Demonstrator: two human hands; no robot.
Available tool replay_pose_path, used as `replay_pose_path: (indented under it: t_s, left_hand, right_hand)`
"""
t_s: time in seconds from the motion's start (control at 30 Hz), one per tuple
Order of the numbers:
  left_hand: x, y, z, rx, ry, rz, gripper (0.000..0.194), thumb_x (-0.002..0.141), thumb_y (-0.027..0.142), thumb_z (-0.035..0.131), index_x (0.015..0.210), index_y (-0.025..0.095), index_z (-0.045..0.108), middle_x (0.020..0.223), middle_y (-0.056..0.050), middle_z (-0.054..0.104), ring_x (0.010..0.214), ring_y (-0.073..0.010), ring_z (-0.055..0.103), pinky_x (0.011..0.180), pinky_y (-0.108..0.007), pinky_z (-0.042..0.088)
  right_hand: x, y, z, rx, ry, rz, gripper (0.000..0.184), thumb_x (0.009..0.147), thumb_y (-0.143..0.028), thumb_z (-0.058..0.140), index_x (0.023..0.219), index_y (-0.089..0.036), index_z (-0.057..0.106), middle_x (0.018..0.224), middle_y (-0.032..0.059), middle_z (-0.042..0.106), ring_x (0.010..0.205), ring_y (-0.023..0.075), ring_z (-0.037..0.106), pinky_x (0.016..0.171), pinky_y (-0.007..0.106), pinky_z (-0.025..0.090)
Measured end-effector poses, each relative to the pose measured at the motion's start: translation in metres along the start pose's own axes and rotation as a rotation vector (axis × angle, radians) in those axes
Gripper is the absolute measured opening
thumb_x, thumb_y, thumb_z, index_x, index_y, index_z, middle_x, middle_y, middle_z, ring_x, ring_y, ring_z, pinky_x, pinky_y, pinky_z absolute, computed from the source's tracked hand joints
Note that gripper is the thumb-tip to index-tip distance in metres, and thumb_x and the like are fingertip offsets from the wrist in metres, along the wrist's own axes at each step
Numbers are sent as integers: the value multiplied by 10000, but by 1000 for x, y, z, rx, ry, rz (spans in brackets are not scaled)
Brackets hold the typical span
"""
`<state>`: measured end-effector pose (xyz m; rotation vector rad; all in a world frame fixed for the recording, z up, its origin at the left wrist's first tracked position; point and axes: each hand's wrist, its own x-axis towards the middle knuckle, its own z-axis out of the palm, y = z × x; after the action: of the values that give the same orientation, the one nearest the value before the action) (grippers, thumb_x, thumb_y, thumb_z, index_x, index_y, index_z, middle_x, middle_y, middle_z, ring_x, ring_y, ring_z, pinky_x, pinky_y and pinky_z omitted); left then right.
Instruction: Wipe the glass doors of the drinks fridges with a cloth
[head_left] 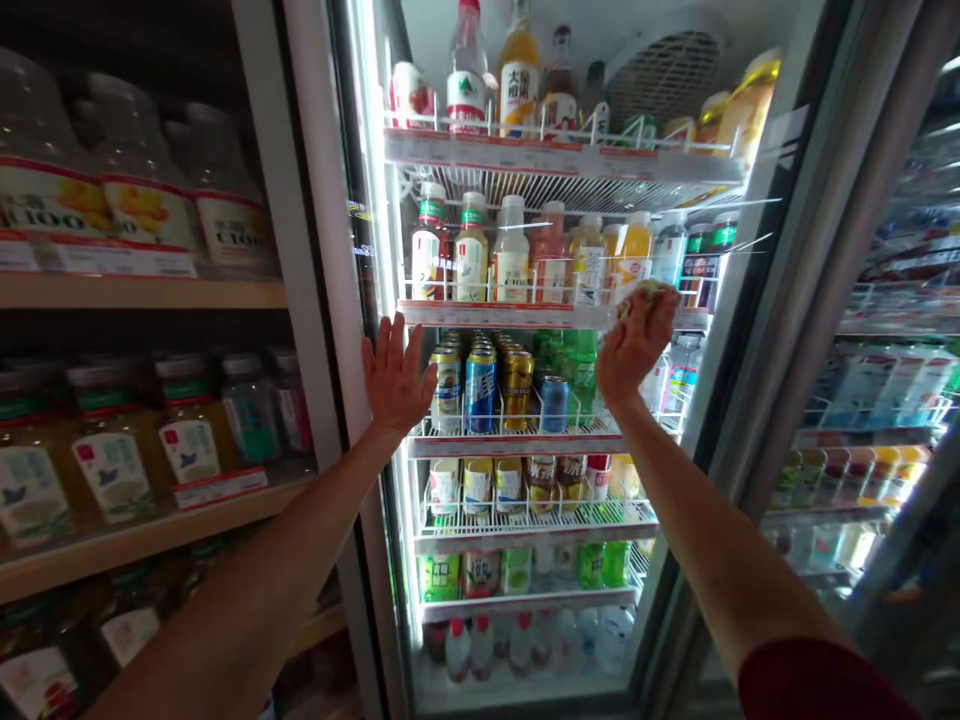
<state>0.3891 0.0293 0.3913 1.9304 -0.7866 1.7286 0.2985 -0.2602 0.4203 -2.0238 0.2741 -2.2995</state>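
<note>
My left hand (pixel 396 378) is raised with its fingers spread and palm forward, at the left edge of a lit drinks fridge's glass door. Nothing is in it. Higher and to the right, my right hand (pixel 634 350) is closed on a crumpled, light patterned cloth (pixel 646 292), held at the glass. The cloth is partly hidden by the fingers. Behind the glass, in line with the right hand, are an orange juice bottle (pixel 636 240) and green bottles (pixel 577 355). A blue beer can (pixel 480 388) stands on a wire shelf right of my left hand.
Left of the fridge, a wooden shelf (pixel 142 292) bears several large juice bottles (pixel 112 460). A metal door frame (pixel 817 260) runs along the right side. Past it stands another stocked fridge, with cartons (pixel 885 385) on its shelves. Small red-capped bottles (pixel 480 645) stand at the fridge bottom.
</note>
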Motion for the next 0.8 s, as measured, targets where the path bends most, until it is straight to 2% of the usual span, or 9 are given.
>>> replay_pose_path:
  t_s: [0.07,0.13,0.2,0.3,0.37,0.43,0.57,0.67,0.8]
  left_hand:
    - [-1,-2,0,-9,-3,-6,578,862,418,402,1374,161,322,1475,-115,228,1385,-247,124,1127,-451,47]
    - [-1,-4,-1,-17,-16,-9,574,864,415,404,1372,162,322,1474,-116,231,1385,-251,123,1126,-462,45]
    - [0,-3,-2,-15,3,15,553,871,399,398,1368,170,319,1473,-116,234,1387,-254,108,1124,-483,42]
    - [4,15,-1,-81,90,162,525,889,374,365,1371,182,281,1477,-111,223,1389,-239,106,1129,-489,81]
    - [9,37,4,-207,82,309,533,904,366,320,1387,167,214,1470,-118,240,1380,-207,160,1129,-439,181]
    - [14,61,12,-284,49,351,529,918,337,282,1393,136,169,1443,-132,296,1363,-175,218,1109,-385,271]
    - [23,74,21,-143,26,314,418,911,270,323,1311,151,361,1389,-100,399,1347,-188,261,1109,-399,281]
    - [36,43,12,-71,-9,365,359,887,220,340,1218,179,473,1387,-62,409,1349,-187,258,1101,-404,302]
    - [58,6,-2,-34,146,200,341,836,179,386,1157,172,501,1446,-52,309,1376,-210,170,1105,-459,287]
  right_hand:
    - [-6,-24,5,55,-94,-143,519,881,-260,305,1395,-189,290,1486,89,211,1395,268,82,1091,528,183]
    - [-27,-55,5,130,-299,-413,536,879,-331,339,1400,-224,271,1482,50,237,1399,235,69,1124,478,147]
    - [-46,-83,3,204,-440,-559,569,876,-398,342,1411,-244,229,1482,24,247,1401,211,59,1139,456,120]
    - [-55,-111,1,378,-466,-490,614,889,-473,239,1436,-230,101,1481,28,252,1402,194,61,1139,467,128]
    - [-51,-122,0,529,-442,-365,624,896,-490,141,1441,-220,3,1485,34,239,1397,181,105,1135,460,172]
    - [-43,-124,-3,650,-421,-248,610,899,-472,78,1436,-218,-61,1498,30,201,1387,168,156,1123,435,236]
    - [-7,-89,-12,556,-365,-277,577,906,-441,129,1436,-263,-16,1508,10,166,1377,182,192,1102,444,262]
    - [28,-36,-12,183,-243,-300,551,905,-436,180,1428,-274,120,1508,30,158,1389,235,138,1098,539,139]
    - [46,15,-4,-73,-184,-252,544,902,-428,204,1413,-242,211,1507,61,156,1393,268,97,1076,570,112]
